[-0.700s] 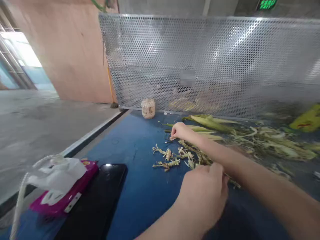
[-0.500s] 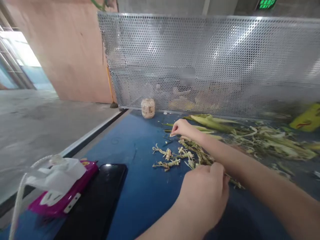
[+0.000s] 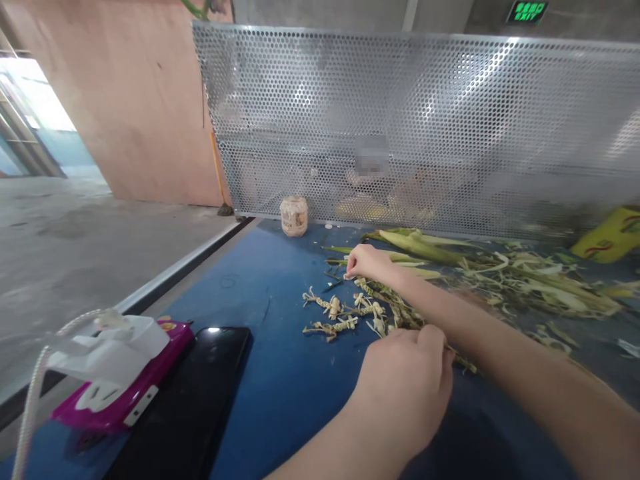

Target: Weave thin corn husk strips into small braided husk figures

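My right hand (image 3: 367, 261) reaches out over the blue table (image 3: 280, 293), its fingers pinched on a small pale piece at the far end of a row of small woven leaf figures (image 3: 345, 312). My left hand (image 3: 407, 390) rests closed near the table's front, its fingers pressed on the near end of a green plaited strip (image 3: 400, 313) that runs under my right forearm. What lies inside the left fingers is hidden.
A pile of green and pale leaf strips (image 3: 500, 277) lies at the back right. A small woven jar (image 3: 294, 215) stands before the perforated metal screen (image 3: 400, 127). A black phone (image 3: 200, 393) and a magenta tissue pack (image 3: 117, 387) lie at the front left. A yellow packet (image 3: 613, 233) sits far right.
My right hand lifted slightly off the table and came back down at the far end of the figures. My left hand stayed put.
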Available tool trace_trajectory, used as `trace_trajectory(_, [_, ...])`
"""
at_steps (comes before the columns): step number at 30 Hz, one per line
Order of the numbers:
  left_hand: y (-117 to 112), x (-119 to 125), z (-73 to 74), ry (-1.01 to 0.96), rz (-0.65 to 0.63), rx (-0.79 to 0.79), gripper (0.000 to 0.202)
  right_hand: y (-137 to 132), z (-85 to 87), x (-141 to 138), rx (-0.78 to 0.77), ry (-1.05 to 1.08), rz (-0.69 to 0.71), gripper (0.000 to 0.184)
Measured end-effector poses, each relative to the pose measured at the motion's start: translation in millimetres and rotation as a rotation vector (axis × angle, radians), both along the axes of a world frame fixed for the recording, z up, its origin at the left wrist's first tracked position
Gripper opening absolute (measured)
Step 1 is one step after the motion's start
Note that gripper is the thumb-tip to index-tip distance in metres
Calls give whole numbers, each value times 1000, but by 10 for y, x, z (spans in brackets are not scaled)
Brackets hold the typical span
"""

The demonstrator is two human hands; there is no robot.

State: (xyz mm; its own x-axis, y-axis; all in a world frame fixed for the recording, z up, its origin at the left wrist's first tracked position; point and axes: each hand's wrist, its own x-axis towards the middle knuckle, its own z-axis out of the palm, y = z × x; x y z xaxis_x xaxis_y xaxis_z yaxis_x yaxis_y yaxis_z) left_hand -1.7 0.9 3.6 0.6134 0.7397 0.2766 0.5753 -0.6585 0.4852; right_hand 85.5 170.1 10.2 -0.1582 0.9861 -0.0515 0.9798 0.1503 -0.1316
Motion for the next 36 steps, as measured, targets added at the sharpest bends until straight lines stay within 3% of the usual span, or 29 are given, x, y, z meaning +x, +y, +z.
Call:
trace_trajectory(8, [8, -5, 7, 10, 22, 21, 17, 17, 32, -14, -164, -121, 46, 24])
trace_trajectory(15, [-10, 11, -8, 27, -2, 65, 18, -136, -119, -19, -26, -80, 36, 24])
trace_trajectory(22, [9, 16, -4, 34, 3, 78, 17, -60, -95, 92, 197, 118, -9, 15])
trace_trajectory(28, [-4, 11, -14, 32, -4, 78, 16, 27, -66, 260, 185, 221, 4, 20])
trace_trajectory(36, [5, 6, -2, 44, -2, 83, 17, 10, -192, 68, 148, 179, 29, 13])
